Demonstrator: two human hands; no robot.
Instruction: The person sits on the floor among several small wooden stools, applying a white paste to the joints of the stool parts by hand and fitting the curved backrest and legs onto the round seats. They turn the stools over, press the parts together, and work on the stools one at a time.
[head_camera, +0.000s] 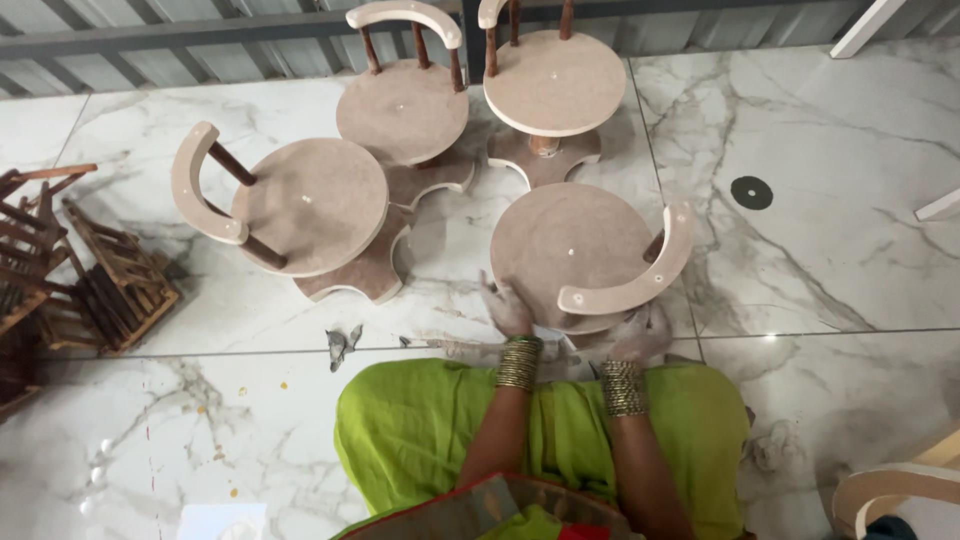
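Four small round-seat chairs are seen from above on a white marble floor, all unfinished board with curved backrests on dark wooden spindles.

The nearest chair is worked on, just in front of a green-draped lap. Its curved backrest is turned toward the person.

- Left hand: laid flat on the near left rim of the seat, fingers spread, palm down. Nothing is clasped; it is a press, not a grip.
- Right hand: tucked under the backrest at the seat edge, partly hidden. Whether the fingers are curled round the rim cannot be told. Both hands look dusted white.
- Stacked metal bangles are worn on both wrists.

Other things:
- left chair, well apart from the hands
- two rear chairs and, bases nearly touching
- dark slatted wooden frames piled at the left edge
- crumpled grey scrap on the floor near the lap
- black disc on the floor to the right

Risks, judged:
- Smooth marble plus dusty palms: the chair could slide or spin if pressed off-centre.
- The backrest is carried on thin spindles; load put on it rather than the seat could loosen a joint.
- Bangles may scuff the soft board edge.
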